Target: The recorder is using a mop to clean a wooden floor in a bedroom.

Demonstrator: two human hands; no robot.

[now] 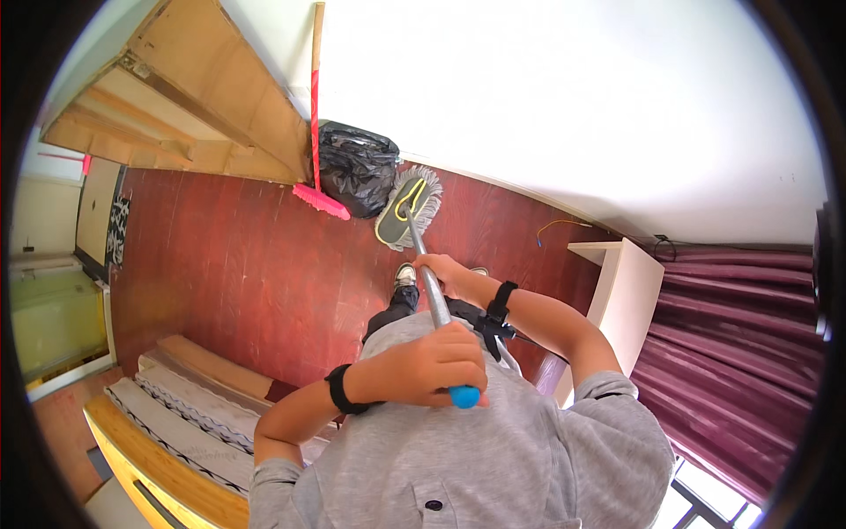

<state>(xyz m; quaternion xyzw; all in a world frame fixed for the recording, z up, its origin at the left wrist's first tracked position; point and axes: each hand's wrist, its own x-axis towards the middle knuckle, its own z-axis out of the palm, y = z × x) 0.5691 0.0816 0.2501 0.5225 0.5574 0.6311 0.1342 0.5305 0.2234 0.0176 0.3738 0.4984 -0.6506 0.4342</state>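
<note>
A flat string mop [395, 223] with a grey pad, yellow trim and grey fringe rests on the dark red wood floor [264, 264] in front of my feet. Its metal pole slants up towards my chest. My left hand [433, 367] is closed around the top of the pole, just above its blue end cap [464, 397]. Farther down the same pole, my right hand [446, 272] grips it close to my shoes. The mop head lies beside a black plastic bag [357, 165], by the foot of the white wall [562, 99].
A pink broom [322, 202] with a red and wooden handle leans by the bag. Wooden furniture [218, 86] stands upper left. A pale cabinet [624, 304] and purple curtain [733, 344] are at right, near a thin yellow cord [562, 223]. Cloth-covered wooden seating [178, 423] lies lower left.
</note>
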